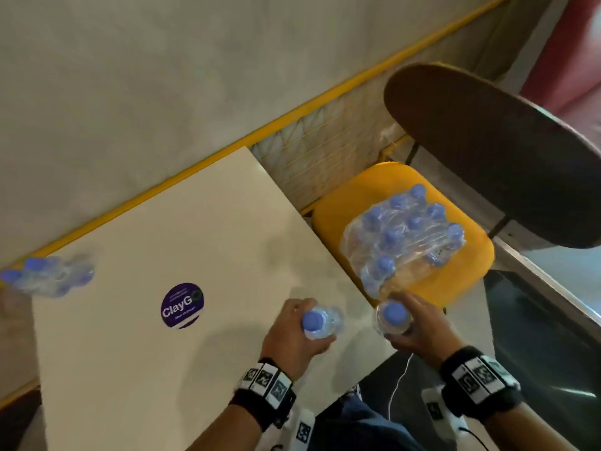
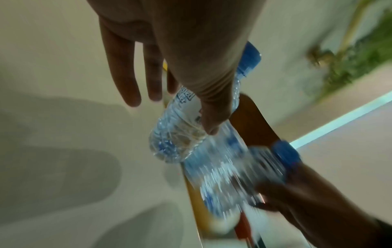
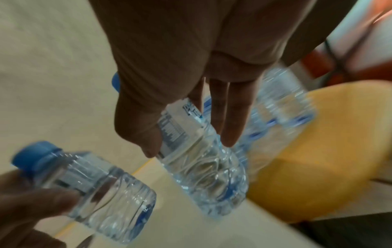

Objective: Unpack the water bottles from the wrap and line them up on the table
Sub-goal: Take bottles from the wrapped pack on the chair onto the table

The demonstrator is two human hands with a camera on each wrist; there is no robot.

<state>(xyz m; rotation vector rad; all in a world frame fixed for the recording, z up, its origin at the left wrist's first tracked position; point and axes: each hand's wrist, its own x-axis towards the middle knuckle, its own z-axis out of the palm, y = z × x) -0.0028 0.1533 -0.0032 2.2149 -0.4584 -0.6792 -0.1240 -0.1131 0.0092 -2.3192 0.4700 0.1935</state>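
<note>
My left hand grips a clear water bottle with a blue cap over the table's near right part. My right hand grips a second bottle just past the table's right edge, close to the pack. In the left wrist view thumb and fingers wrap the left bottle. The right wrist view has the right bottle held by its label. The plastic wrap, torn open at its near end, holds several bottles on a yellow seat. Several unpacked bottles stand blurred at the table's far left.
The cream table carries a round purple sticker. The yellow chair seat stands to the table's right, with a dark brown chair back beyond it. A yellow rail and mesh fence run behind the table.
</note>
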